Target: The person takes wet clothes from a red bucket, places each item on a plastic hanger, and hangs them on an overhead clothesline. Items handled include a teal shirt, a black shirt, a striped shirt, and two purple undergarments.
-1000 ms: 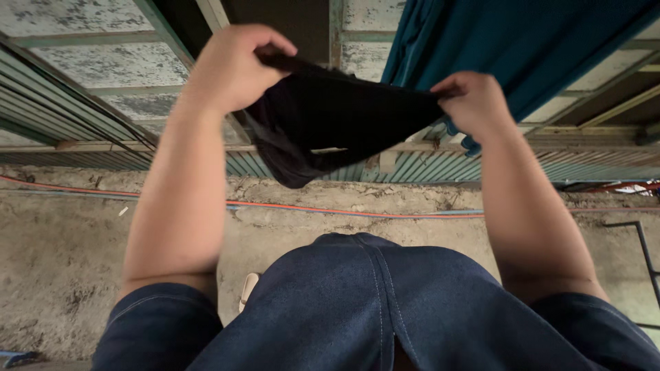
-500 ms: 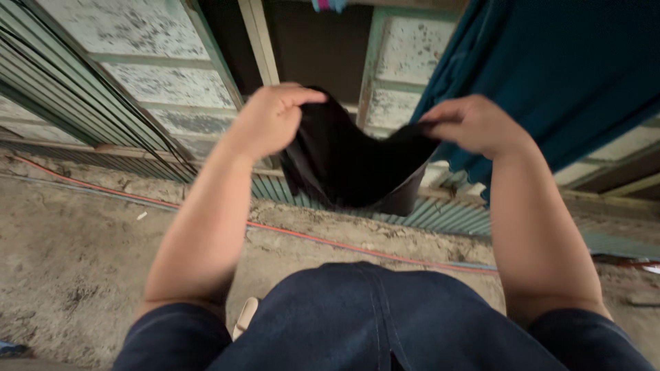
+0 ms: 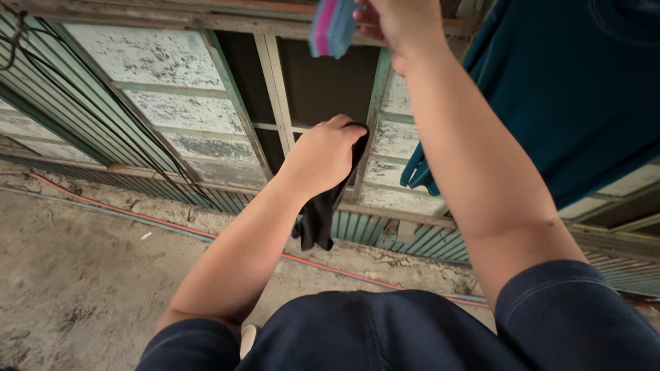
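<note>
- My left hand (image 3: 323, 154) is out in front at mid frame, its fingers (image 3: 350, 134) closed round a bunched black cloth (image 3: 320, 220); I can see the cloth pinched at the top under the fingertips and the rest hanging free below the fist
- The cloth's long axis runs near vertical, tilted a little down and to the left, so its loose end dangles under the wrist, in front of the corrugated sheeting (image 3: 405, 237) at the foot of the wall
- My right hand (image 3: 395, 20) is raised well above the left, at the very top edge of the frame; its fingers are curled against a small pink and blue object (image 3: 330, 27) that I take for pegs or a clip, though it is cut by the frame and I cannot tell whether they actually grip it
- The relation that matters: the gripped top of the cloth lies below and slightly left of the right hand, with a clear gap between the two hands; the left hand is the one on the cloth, the right is nearer the pink and blue object
- A teal garment (image 3: 570, 89) hangs to the right of my right forearm, apart from the black cloth
- Behind both hands stands a weathered wall of pale panels (image 3: 151, 62); bare concrete ground (image 3: 75, 275) lies below
</note>
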